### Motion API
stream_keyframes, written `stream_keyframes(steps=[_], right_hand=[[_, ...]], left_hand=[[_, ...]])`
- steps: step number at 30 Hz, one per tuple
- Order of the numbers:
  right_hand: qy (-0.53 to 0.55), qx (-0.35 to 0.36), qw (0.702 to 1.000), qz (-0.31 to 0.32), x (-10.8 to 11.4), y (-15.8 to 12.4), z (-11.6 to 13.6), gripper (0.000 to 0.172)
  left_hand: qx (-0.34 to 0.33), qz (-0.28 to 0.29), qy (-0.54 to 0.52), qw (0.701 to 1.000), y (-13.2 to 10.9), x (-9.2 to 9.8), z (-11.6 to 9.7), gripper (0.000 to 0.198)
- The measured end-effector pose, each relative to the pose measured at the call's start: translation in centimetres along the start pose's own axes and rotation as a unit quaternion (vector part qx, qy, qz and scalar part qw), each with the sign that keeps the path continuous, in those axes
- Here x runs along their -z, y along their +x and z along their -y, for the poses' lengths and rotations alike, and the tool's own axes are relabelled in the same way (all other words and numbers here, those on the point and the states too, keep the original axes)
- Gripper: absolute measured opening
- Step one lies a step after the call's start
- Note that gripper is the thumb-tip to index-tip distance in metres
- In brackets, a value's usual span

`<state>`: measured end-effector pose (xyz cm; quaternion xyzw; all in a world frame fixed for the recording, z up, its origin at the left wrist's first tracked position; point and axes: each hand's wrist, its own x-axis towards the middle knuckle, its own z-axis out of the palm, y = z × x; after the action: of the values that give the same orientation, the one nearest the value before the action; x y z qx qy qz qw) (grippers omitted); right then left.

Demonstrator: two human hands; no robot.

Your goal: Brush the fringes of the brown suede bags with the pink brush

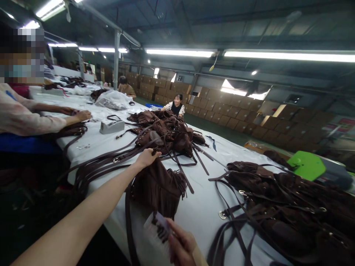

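Observation:
My left hand (149,158) is closed on the top edge of a dark brown fringed bag (156,183), holding it up at the near side of the table. The bag's fringe hangs down, and a long strap drops over the table edge. Low in the view, my right hand (183,242) pinches a small clear plastic packet (157,228) in front of the bag. Dark brown bits show in or through the plastic; blur hides which. Just beyond my left hand lies a heap of similar brown bags (166,133) with straps and buckles.
A second pile of brown bags (266,199) lies at the right, by a green and grey bin (306,166). A grey tape dispenser (112,126) stands on the white table (202,177). A co-worker's hands (80,114) work at the left; another person (176,106) is across the table.

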<state>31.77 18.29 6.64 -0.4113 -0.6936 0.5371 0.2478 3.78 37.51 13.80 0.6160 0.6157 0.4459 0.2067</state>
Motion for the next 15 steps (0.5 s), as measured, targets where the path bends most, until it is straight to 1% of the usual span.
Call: stream_keyframes(steps=[2,3,4,5,6,7,8,9,10,11,12,13,14,15], right_hand=[[0.101,-0.037,0.994,-0.011,0.1,0.1,1.4,0.085],[0.134,-0.041,0.99,-0.022,0.4,0.4,2.0,0.091],[0.161,-0.042,0.986,-0.034,0.8,0.6,2.5,0.094],[0.182,-0.041,0.981,-0.046,1.2,0.9,2.9,0.096],[0.199,-0.04,0.977,-0.056,1.6,1.2,3.3,0.097],[0.214,-0.04,0.974,-0.063,1.9,1.5,3.7,0.097],[0.225,-0.04,0.971,-0.066,2.1,1.8,4.1,0.098],[0.232,-0.04,0.97,-0.066,2.2,2.1,4.6,0.099],[0.234,-0.041,0.969,-0.063,2.1,2.3,5.1,0.099],[0.233,-0.041,0.97,-0.056,1.8,2.6,5.7,0.1],[0.231,-0.041,0.971,-0.048,1.3,2.8,6.3,0.099],[0.231,-0.042,0.971,-0.039,0.7,2.9,6.7,0.098],[0.235,-0.044,0.97,-0.031,0.0,2.9,6.9,0.095],[0.246,-0.048,0.968,-0.028,-0.8,2.9,6.9,0.093]], left_hand=[[0.006,-0.033,0.009,0.999,-0.6,0.6,0.0,0.038],[0.006,-0.053,0.014,0.998,-1.3,1.1,-0.3,0.042],[-0.005,-0.077,0.012,0.997,-2.2,1.8,-0.8,0.052],[-0.03,-0.093,0.003,0.995,-3.5,2.5,-1.4,0.062],[-0.059,-0.095,-0.01,0.994,-5.1,3.1,-2.0,0.07],[-0.115,-0.085,-0.042,0.989,-7.0,3.5,-2.6,0.071],[-0.17,-0.021,-0.071,0.983,-9.0,3.5,-3.1,0.072],[-0.192,0.06,-0.091,0.975,-11.1,3.1,-3.5,0.076],[-0.206,0.121,-0.099,0.966,-13.0,2.3,-3.6,0.081],[-0.201,0.165,-0.104,0.96,-14.6,1.1,-3.6,0.083],[-0.183,0.177,-0.116,0.96,-15.8,-0.4,-3.5,0.085],[-0.155,0.168,-0.121,0.966,-16.6,-2.1,-3.2,0.081],[-0.12,0.156,-0.12,0.973,-17.0,-3.7,-2.9,0.069],[-0.086,0.141,-0.117,0.979,-16.9,-5.2,-2.6,0.052]])
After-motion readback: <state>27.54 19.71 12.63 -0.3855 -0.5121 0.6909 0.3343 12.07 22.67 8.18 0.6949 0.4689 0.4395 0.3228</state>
